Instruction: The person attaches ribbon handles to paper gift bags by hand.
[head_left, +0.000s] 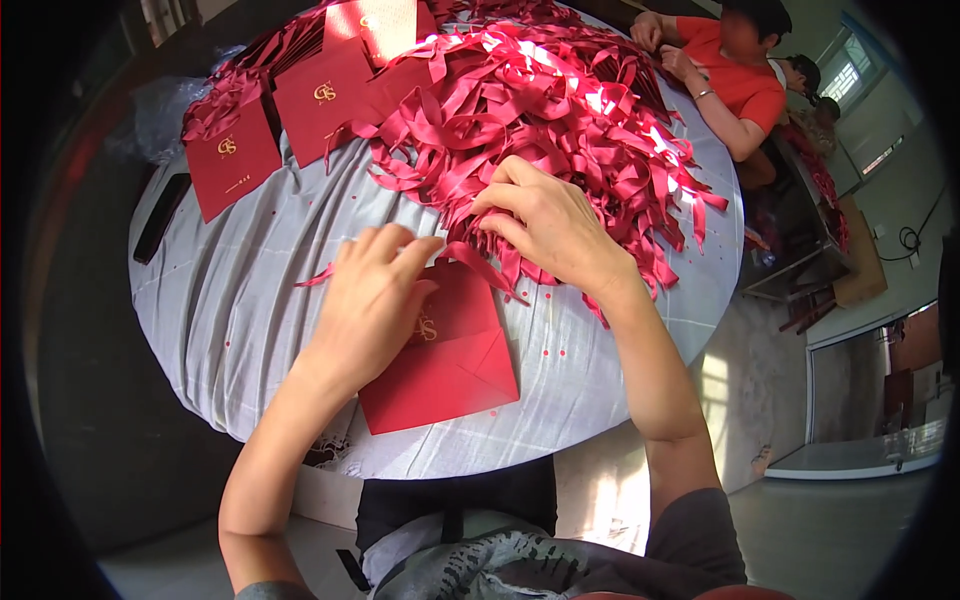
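Note:
A red paper bag (445,380) with a gold monogram lies flat in front of me, its folded bottom toward me. My left hand (370,300) is over the bag's left side, fingers loosely bent and apart, covering part of the monogram. A red ribbon (475,262) curves across the bag's top edge; a thin red end (316,278) shows left of that hand. My right hand (550,225) is at the near edge of a large heap of red ribbons (560,110), fingers curled in on a ribbon there. Its exact grip is partly hidden.
Other red bags (325,95) with ribbons stand or lie at the far left of the round, cloth-covered table (260,330). A black phone-like slab (161,218) rests by the left edge, near clear plastic (165,115). Across at right sits a person in an orange-red shirt (735,85).

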